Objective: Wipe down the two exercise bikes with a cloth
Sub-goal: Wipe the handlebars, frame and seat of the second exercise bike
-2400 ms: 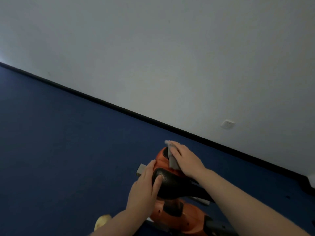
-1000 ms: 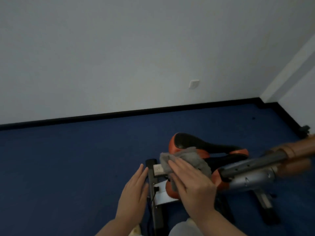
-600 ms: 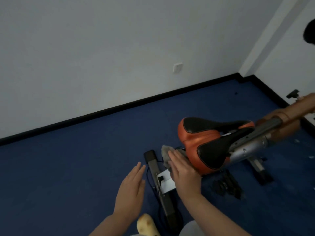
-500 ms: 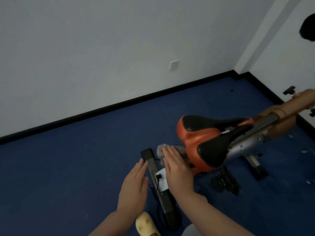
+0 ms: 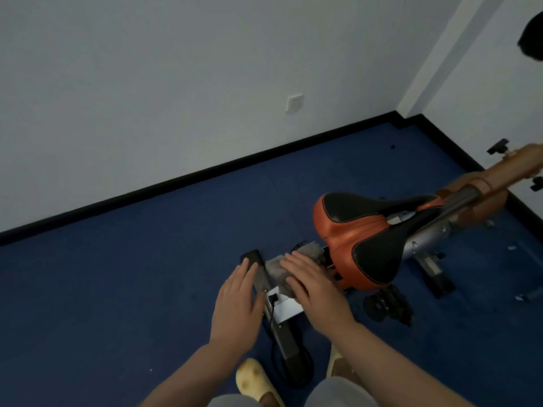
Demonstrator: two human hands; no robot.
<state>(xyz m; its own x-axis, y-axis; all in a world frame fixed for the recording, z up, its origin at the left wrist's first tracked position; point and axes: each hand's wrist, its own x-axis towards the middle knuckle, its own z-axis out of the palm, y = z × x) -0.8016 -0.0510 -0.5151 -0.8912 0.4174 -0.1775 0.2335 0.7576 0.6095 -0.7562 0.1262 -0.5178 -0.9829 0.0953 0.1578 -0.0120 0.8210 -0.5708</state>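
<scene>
Where flat hand [image 5: 316,284]: fuzzy grey cloth [image 5: 277,268]

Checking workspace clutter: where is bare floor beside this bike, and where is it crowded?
Bare blue floor lies between the left hand and the black skirting. Crowded: the rear base bar, cable, right hand on the cloth, saddle and pedal.

Orange-and-black saddle [image 5: 361,227], grey cloth [image 5: 277,267], navy floor [image 5: 117,274], white wall [image 5: 176,69], black skirting [image 5: 164,188], yellow slipper [image 5: 252,380].
</scene>
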